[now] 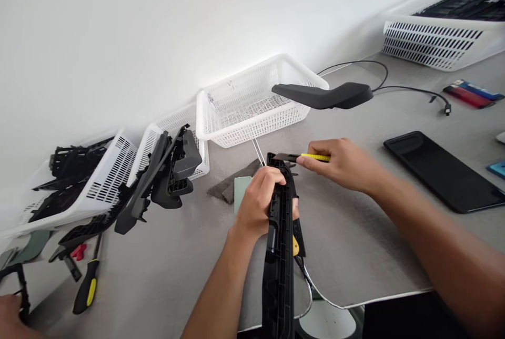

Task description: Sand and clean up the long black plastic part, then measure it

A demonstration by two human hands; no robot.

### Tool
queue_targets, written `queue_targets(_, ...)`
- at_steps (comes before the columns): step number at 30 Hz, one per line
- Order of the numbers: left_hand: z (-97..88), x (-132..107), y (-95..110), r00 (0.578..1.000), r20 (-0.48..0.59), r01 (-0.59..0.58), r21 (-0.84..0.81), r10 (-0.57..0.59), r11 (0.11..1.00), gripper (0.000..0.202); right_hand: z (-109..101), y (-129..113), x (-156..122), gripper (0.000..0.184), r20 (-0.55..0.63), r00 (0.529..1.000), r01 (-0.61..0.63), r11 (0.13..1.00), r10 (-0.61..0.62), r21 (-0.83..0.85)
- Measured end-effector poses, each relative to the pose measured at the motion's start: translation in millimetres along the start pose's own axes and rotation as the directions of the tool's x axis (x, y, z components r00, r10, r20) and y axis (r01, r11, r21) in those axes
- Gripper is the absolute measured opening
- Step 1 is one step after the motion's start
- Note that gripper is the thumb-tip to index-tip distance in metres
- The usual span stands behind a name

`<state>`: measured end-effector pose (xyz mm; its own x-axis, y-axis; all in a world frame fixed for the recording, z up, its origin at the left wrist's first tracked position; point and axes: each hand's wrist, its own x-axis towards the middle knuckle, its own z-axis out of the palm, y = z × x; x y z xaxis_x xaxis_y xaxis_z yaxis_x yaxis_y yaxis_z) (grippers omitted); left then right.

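At the near centre of the grey worktop [355,255], a long black moulded plastic trim part [279,255] is held on edge, its length running from the near edge up towards the far side. It is gripped near its far end by the left hand [258,207], whose fingers are wrapped closed around it, apparently so that this end is kept steady and raised clear of the worktop. The right hand [341,163] is closed around a small yellow-and-black hand tool [311,157], whose tip is brought against the far end of the part from the right; the part seems to be turned so that this end faces the tool. A thin white cable [315,291] trails from the part over the near edge.

Four white perforated plastic baskets are counted: one at the far left [106,181] and one at the far right [437,39] filled with black parts, one just beside the first [158,139] with black parts leaning on it, and one at the centre [252,113], across whose rim a dark grey curved cover [327,95] is laid. One black phone [442,171] lies flat on the right, and one black-and-yellow screwdriver [87,286] lies at the near left. Part of another person's hand [10,310] is seen at the near left corner.
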<state>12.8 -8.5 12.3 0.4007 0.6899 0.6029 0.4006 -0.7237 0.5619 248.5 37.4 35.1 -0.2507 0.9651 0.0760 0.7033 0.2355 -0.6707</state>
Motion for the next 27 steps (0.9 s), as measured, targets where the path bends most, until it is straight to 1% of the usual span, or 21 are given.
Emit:
queue_targets(2, -2.5, -0.5, -4.5, 1.0, -0.025, 0.019, 0.002, -0.019, 1.0, 0.036, 0.5, -2.1, -0.7, 0.058, 0.056, 0.997, 0.044, 0.999, -0.045, 0.016)
queue_targets(5, -4.8, -1.5, -9.1, 0.997, -0.06, 0.047, 0.023, -0.046, 0.999, 0.035, 2.4, -3.6, -0.9, 0.057, 0.022, 1.0, 0.011, 0.999, -0.011, -0.033)
queue_targets(7, -5.3, -1.9, -9.9, 0.996, -0.062, 0.059, 0.029, -0.057, 0.998, 0.033, 3.1, -4.2, -0.9, 0.055, -0.006, 1.0, -0.011, 0.999, 0.01, -0.05)
queue_targets(11, -5.6, -1.5, -9.7, 0.998, -0.041, 0.055, 0.022, -0.054, 0.998, 0.032, 4.2, -5.1, -0.6, 0.051, 0.015, 1.0, -0.006, 0.998, 0.007, -0.06)
queue_targets(14, -6.1, -1.4, -11.5, 0.997, -0.066, 0.052, 0.039, -0.05, 0.998, 0.032, 5.4, -2.8, 1.0, 0.05, 0.0, 0.996, -0.085, 0.989, 0.086, -0.123)
queue_targets(17, -7.0, -2.4, -15.2, 0.988, -0.135, 0.078, 0.052, -0.07, 0.996, 0.032, 6.3, 0.7, 3.1, 0.047, -0.008, 0.987, -0.16, 0.97, 0.161, -0.185)
queue_targets(20, -8.7, -3.6, -18.3, 0.973, -0.186, 0.134, -0.021, -0.136, 0.991, 0.03, 6.8, 1.8, 4.6, 0.043, -0.013, 0.982, -0.186, 0.955, 0.188, -0.231)
queue_targets(23, -10.7, -3.7, -18.6, 0.953, -0.21, 0.198, -0.113, -0.218, 0.974, 0.025, 6.7, 1.0, 5.6, 0.041, -0.057, 0.973, -0.229, 0.931, 0.223, -0.283)
queue_targets(27, -10.4, -3.2, -16.6, 0.939, -0.245, 0.211, -0.149, -0.243, 0.966, 0.026, 6.4, 2.4, 6.4, 0.039, -0.048, 0.958, -0.282, 0.907, 0.281, -0.312)
